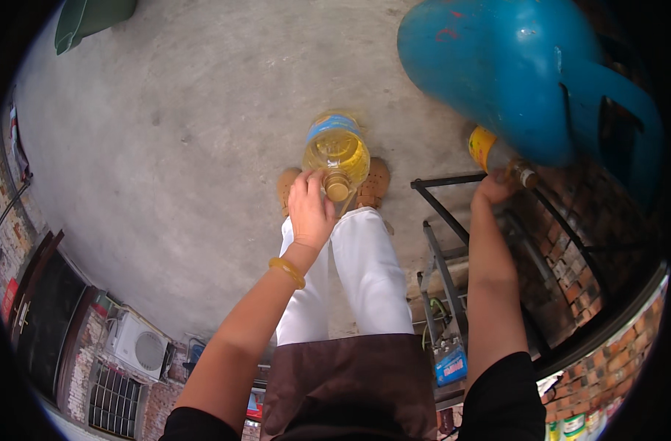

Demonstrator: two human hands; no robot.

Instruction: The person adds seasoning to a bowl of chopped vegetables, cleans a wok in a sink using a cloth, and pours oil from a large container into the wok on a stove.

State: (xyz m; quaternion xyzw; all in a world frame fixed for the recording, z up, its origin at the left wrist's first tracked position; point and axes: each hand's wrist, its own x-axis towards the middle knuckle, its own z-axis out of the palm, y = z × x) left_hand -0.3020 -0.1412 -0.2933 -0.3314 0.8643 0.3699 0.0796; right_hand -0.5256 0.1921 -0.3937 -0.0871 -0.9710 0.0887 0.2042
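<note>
My left hand point(311, 206) grips the neck area of a large clear plastic bottle of yellow liquid point(338, 146) with a gold cap and a blue label. The bottle hangs in front of my shins, above my shoes. Off to the right, my right hand point(495, 187) is closed around a second bottle point(483, 148), which has a yellow label and a pale cap and lies tilted. Part of this bottle is hidden by the hand, and it is beside a big blue plastic container point(490, 60).
A black metal frame point(451, 179) and a grey metal stand point(443, 275) are at the right by a brick wall point(616, 358). A green container point(92, 19) stands far left. An air-conditioner unit point(137, 344) and a dark door point(48, 314) are lower left.
</note>
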